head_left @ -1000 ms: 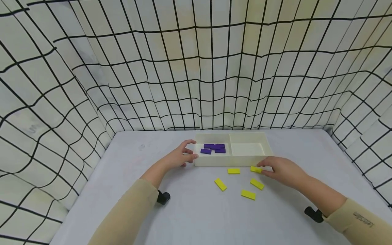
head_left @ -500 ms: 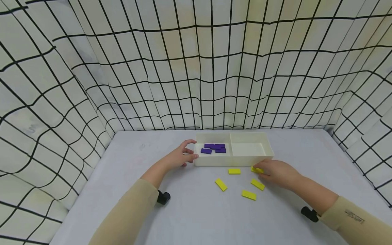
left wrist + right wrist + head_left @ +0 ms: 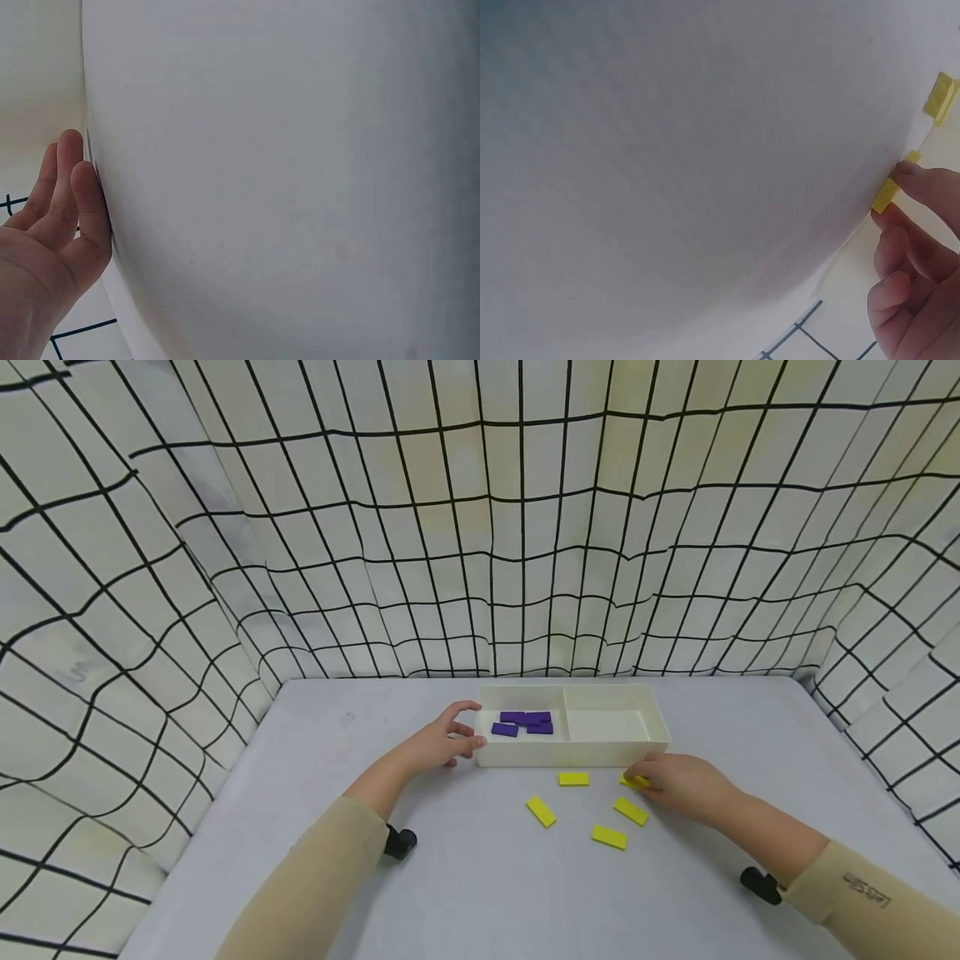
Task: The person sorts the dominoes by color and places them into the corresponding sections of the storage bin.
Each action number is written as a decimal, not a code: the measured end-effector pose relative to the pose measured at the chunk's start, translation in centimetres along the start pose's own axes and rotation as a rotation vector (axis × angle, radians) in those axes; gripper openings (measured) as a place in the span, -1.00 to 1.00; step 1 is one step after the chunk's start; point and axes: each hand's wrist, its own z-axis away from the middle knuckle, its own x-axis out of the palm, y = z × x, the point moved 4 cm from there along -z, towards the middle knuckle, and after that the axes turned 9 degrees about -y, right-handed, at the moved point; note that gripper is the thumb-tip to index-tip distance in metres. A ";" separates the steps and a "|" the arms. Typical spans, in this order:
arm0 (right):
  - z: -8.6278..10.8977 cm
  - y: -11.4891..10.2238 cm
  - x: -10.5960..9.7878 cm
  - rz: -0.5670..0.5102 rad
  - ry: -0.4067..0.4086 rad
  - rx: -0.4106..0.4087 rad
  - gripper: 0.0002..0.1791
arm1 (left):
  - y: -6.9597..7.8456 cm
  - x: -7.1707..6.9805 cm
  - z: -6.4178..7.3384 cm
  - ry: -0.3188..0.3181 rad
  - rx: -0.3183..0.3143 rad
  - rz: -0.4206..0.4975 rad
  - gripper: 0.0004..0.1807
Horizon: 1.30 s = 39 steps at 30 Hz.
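Observation:
A long white two-compartment box (image 3: 573,755) stands near the back of the table. Several flat purple rectangular blocks (image 3: 505,730) lie in its left compartment, and the right one shows a bare floor. My left hand (image 3: 446,739) rests against the box's left end, thumb by the front corner and index finger by the back corner; its fingers look fairly straight in the left wrist view. In front of the right compartment my right hand (image 3: 686,787) pinches a yellow rectangular block (image 3: 886,196) between thumb and index finger. In the head view, the fingers partly cover that block.
More yellow blocks lie loose before the box: one close to its front wall (image 3: 573,779), one slanted block (image 3: 541,812) to the left, one (image 3: 631,812) by my right hand, and the nearest (image 3: 609,837). Black netting (image 3: 487,560) over white sheeting surrounds the table (image 3: 480,885).
My right hand has closed its fingers on the yellow block beside the box's front wall, and the block has shifted slightly right. My left hand stays at the box's end.

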 end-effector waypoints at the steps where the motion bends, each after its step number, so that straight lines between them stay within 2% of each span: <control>1: 0.0 0.0 0.0 0.004 -0.002 0.002 -0.74 | 0.0 0.0 0.0 0.002 -0.002 0.000 -0.27; 11: 0.6 0.1 -0.4 -0.003 -0.034 0.019 -0.68 | 0.0 -0.1 0.0 -0.001 -0.002 -0.006 -0.27; 22: 1.5 0.1 -2.3 -0.054 0.025 0.010 -0.62 | 0.0 -0.1 -0.1 -0.005 0.012 -0.003 -0.29; 31: 1.7 -0.4 -5.2 -0.089 0.026 -0.057 -0.59 | 0.0 -0.1 0.0 -0.010 0.009 0.001 -0.26; 39: 0.8 -0.6 -8.0 -0.113 0.034 -0.034 -0.59 | 0.1 -0.1 0.0 -0.009 0.004 -0.005 -0.24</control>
